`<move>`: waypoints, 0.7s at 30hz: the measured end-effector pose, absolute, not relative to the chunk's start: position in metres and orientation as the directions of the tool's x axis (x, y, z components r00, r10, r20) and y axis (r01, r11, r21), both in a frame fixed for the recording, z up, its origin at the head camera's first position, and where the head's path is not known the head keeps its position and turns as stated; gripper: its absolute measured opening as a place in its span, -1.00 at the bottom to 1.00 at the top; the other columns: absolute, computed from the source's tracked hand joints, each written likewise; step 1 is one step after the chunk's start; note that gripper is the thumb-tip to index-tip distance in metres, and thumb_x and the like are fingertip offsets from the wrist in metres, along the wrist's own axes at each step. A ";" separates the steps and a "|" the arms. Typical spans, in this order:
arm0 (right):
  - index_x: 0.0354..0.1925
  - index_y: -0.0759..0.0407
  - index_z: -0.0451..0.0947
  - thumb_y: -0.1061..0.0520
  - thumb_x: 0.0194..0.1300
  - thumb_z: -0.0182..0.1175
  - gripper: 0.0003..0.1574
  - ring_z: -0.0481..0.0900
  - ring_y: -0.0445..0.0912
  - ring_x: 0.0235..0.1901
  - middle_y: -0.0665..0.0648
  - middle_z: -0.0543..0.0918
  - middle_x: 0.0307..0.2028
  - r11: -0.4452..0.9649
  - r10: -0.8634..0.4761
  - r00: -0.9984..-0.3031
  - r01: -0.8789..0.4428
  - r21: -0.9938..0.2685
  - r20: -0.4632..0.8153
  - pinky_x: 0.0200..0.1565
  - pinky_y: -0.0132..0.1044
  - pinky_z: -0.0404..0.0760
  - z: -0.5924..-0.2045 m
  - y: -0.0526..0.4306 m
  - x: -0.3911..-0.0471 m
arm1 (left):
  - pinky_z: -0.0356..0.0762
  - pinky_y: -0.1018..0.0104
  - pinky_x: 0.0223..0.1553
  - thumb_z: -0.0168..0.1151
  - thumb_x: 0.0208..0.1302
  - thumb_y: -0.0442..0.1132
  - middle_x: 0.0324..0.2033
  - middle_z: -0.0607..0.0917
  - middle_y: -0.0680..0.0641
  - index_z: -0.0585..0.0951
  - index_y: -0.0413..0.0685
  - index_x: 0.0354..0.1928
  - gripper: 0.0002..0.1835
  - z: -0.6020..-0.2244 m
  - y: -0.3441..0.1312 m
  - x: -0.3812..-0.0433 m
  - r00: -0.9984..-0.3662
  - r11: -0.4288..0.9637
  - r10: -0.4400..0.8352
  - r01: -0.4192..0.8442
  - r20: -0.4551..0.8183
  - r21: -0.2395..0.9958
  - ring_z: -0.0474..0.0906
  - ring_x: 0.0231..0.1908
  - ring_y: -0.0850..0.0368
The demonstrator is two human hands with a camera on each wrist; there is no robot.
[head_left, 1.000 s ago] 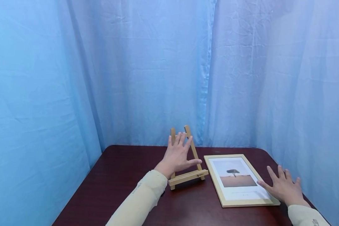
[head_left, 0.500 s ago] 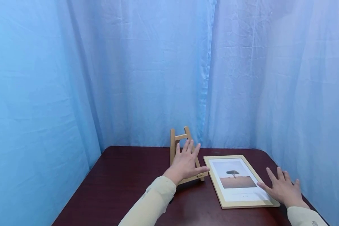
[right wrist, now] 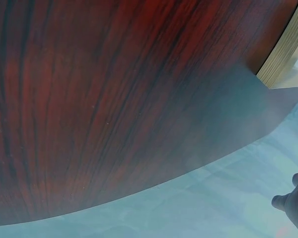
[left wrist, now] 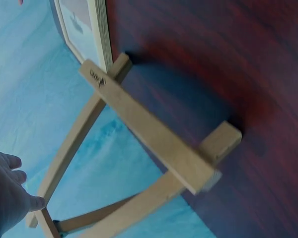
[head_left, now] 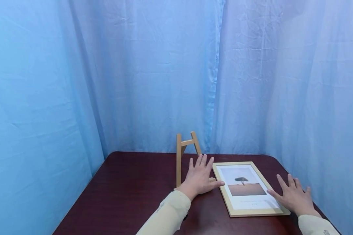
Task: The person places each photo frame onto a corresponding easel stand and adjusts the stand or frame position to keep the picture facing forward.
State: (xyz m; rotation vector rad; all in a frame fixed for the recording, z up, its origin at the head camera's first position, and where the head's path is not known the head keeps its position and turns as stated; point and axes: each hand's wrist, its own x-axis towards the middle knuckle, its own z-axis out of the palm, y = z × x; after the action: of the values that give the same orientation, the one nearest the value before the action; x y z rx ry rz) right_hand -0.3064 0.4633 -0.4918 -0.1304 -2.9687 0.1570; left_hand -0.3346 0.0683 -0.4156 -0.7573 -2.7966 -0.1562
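Note:
A small wooden easel [head_left: 178,160] stands on the dark red table, its lower ledge [left wrist: 149,129] plain in the left wrist view. My left hand [head_left: 198,179] is in front of it with fingers spread, holding nothing and covering much of its lower part in the head view. Right of the easel lies a picture frame [head_left: 227,204] with a pale wood border, face up, showing a lone tree. My right hand [head_left: 295,197], fingers spread and holding nothing, is at the frame's right side, the thumb overlapping its edge in the head view.
The dark red table [head_left: 129,186] has rounded far corners. Pale blue curtains [head_left: 161,81] hang behind it and along both sides. In the right wrist view the table's curved edge [right wrist: 139,188] runs close by, with curtain beyond.
My left hand has moved right and nearer in front of the easel, uncovering its top and hiding more of its ledge. The right hand and the picture frame stay nearly where they were.

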 end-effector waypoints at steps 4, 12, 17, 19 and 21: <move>0.49 0.35 -0.03 -0.65 0.23 -0.11 0.34 -0.19 0.63 0.28 0.75 -0.08 0.31 0.990 0.103 -0.984 0.086 -0.116 0.148 0.09 0.66 -0.29 -0.494 0.463 -0.307 | -0.07 -0.15 0.43 -0.18 0.15 0.64 0.54 0.05 -0.04 -0.02 0.17 0.59 0.10 -0.422 0.077 -0.330 -0.843 0.860 0.470 0.503 0.262 0.078 -0.15 0.52 0.03; 0.47 0.38 0.00 -0.65 0.23 -0.10 0.35 -0.18 0.64 0.28 0.76 -0.07 0.30 0.988 0.115 -0.982 0.098 -0.115 0.152 0.11 0.65 -0.30 -0.494 0.464 -0.308 | 0.00 -0.12 0.42 -0.14 0.15 0.63 0.52 0.09 -0.06 0.05 0.15 0.58 0.09 -0.431 0.092 -0.322 -0.856 0.840 0.456 0.504 0.242 0.198 -0.09 0.51 0.01; 0.46 0.39 0.00 -0.65 0.23 -0.11 0.35 -0.18 0.64 0.28 0.77 -0.07 0.30 0.988 0.114 -0.983 0.096 -0.125 0.146 0.10 0.65 -0.29 -0.494 0.464 -0.308 | 0.08 -0.12 0.40 -0.17 0.16 0.63 0.51 0.12 -0.05 0.08 0.15 0.57 0.07 -0.440 0.099 -0.318 -0.864 0.829 0.451 0.498 0.223 0.255 -0.03 0.50 0.01; 0.46 0.41 0.01 -0.65 0.24 -0.11 0.35 -0.18 0.64 0.28 0.77 -0.07 0.30 0.987 0.113 -0.983 0.095 -0.130 0.142 0.10 0.65 -0.28 -0.494 0.464 -0.308 | 0.09 -0.12 0.39 -0.17 0.17 0.63 0.51 0.14 -0.04 0.10 0.15 0.57 0.06 -0.444 0.101 -0.317 -0.871 0.824 0.443 0.489 0.213 0.286 -0.01 0.49 0.01; 0.45 0.41 0.01 -0.64 0.25 -0.11 0.34 -0.18 0.65 0.28 0.78 -0.07 0.30 0.986 0.111 -0.984 0.092 -0.139 0.138 0.10 0.65 -0.28 -0.494 0.464 -0.308 | 0.10 -0.12 0.39 -0.15 0.16 0.62 0.50 0.16 -0.04 0.12 0.16 0.56 0.05 -0.448 0.104 -0.316 -0.879 0.812 0.433 0.476 0.199 0.337 0.02 0.48 0.00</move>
State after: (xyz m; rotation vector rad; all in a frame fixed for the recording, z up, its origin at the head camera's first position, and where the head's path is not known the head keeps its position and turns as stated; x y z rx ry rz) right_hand -0.3078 0.4642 -0.4943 -0.1538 -2.9857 0.1987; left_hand -0.3155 0.1040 -0.4477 -0.7255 -2.8822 -0.5814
